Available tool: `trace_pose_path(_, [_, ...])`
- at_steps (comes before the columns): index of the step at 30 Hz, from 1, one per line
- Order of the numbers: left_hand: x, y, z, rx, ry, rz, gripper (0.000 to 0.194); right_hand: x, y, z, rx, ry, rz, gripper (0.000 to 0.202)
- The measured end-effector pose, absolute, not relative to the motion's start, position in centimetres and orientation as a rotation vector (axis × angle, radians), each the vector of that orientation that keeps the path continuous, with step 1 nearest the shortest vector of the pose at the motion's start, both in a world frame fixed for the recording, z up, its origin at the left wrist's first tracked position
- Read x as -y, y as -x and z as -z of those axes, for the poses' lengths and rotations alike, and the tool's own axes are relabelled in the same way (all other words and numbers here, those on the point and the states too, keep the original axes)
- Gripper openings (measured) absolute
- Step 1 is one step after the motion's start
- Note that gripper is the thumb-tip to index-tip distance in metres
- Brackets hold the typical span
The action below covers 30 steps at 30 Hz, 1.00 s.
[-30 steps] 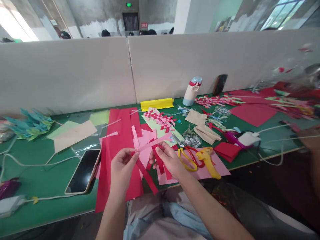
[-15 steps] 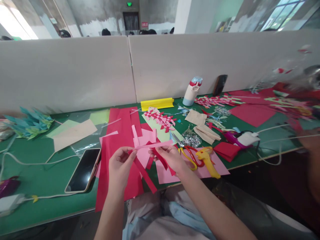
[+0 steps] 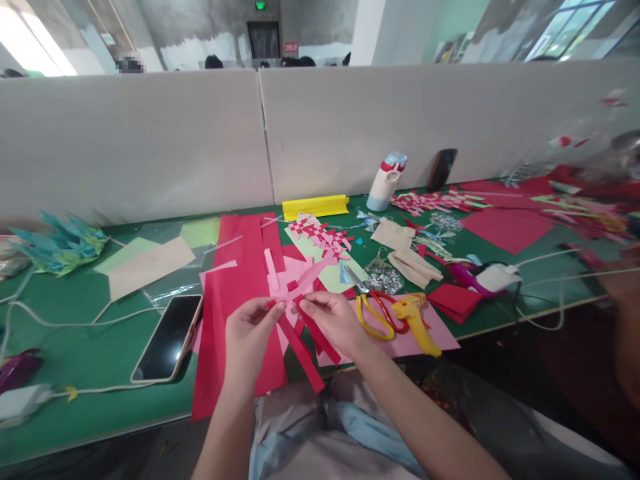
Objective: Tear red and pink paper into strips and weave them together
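Red and pink paper strips (image 3: 301, 343) cross between my two hands, above the front edge of the green table. My left hand (image 3: 253, 328) pinches the strips at their left end, thumb against fingers. Close beside it, my right hand (image 3: 333, 320) is closed on the strips too. Two red strips hang down toward my lap, and a pink one slants up to the right. Under and behind the hands lie large red paper sheets (image 3: 235, 267) and pink paper pieces. A woven pink and red paper piece (image 3: 320, 233) rests on light green paper behind them.
Scissors (image 3: 373, 317) and a yellow glue gun (image 3: 417, 323) lie right of my hands. A phone (image 3: 167, 340) is at the left. Behind stand a bottle (image 3: 387, 183) and a white partition (image 3: 175, 140). Cables cross both sides; a person's arm (image 3: 627, 320) is at the far right.
My hands have come closer together. The pink strip, level before, now slants up and away to the right, and the hanging red strips have shifted slightly.
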State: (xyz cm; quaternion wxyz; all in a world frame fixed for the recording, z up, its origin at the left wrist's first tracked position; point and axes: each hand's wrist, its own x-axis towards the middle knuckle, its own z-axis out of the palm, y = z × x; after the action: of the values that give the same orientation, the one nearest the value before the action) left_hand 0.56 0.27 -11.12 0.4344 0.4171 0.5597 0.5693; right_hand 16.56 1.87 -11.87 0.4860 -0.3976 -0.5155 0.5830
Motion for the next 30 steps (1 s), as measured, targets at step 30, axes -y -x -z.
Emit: trace_pose_path(30, [0.22, -1.24, 10.67, -1.341, -0.946, -1.483, 0.024, -1.18, -16.48, 11.53, 1.585, 0.972, -1.138, 0.02])
